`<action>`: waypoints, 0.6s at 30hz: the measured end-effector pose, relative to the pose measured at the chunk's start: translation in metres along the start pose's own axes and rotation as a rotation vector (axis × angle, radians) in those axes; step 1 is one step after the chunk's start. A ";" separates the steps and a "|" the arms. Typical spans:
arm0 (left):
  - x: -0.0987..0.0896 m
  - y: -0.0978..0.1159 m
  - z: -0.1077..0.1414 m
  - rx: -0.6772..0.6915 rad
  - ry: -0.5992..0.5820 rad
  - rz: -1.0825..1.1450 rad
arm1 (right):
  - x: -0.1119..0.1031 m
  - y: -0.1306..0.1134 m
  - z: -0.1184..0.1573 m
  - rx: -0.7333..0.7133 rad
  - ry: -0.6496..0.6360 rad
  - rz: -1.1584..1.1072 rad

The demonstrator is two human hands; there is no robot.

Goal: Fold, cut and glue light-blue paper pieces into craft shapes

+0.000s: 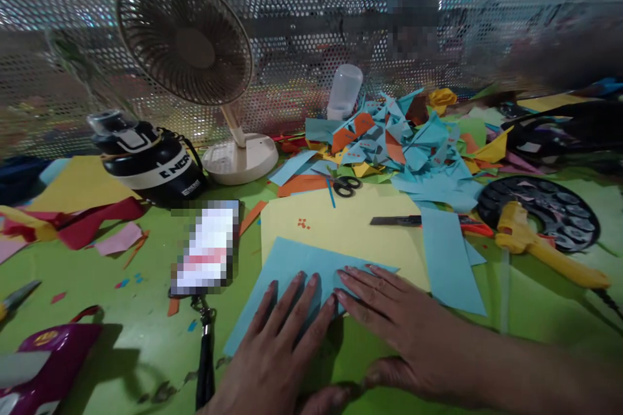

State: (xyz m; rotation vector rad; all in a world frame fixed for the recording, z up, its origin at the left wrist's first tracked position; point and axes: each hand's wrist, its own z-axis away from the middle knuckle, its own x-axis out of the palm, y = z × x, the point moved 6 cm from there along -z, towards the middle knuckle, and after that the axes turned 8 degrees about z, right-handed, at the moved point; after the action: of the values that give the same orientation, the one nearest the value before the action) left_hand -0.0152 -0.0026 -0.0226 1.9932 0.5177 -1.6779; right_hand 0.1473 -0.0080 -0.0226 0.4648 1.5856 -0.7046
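Here at six o'clock: left hand [281, 351] and right hand [419, 319], splayed flat, gripping nothing, on the blue paper [296, 260]; even pressure should stop it creeping. Its far corner points to eleven, long axis roughly eight-to-two (hands hide some). Beyond, toward twelve: yellow sheet [357, 227], scissors [346, 187].

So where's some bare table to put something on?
Mostly bare green tabletop shows between the shiny purple plastic object and black fabric strap. Another patch lies between the yellow plastic glue gun and right forearm. Crowded: the heap of blue and orange paper scraps behind, and the light-blue paper sheet under the left hand and right hand.
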 end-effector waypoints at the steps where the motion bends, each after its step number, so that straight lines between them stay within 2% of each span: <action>1: 0.000 0.000 0.000 -0.003 0.005 0.008 | 0.000 0.000 0.000 0.004 0.003 -0.006; 13: 0.001 -0.001 0.002 0.006 0.023 -0.016 | 0.003 0.001 0.001 0.017 -0.042 -0.030; 18: 0.000 0.000 0.001 0.011 0.005 -0.047 | -0.001 0.000 0.000 0.027 -0.017 -0.063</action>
State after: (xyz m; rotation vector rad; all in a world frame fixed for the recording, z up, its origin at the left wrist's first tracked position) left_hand -0.0156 -0.0033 -0.0231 2.0087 0.5629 -1.7076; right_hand 0.1476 -0.0078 -0.0219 0.4294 1.5816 -0.7767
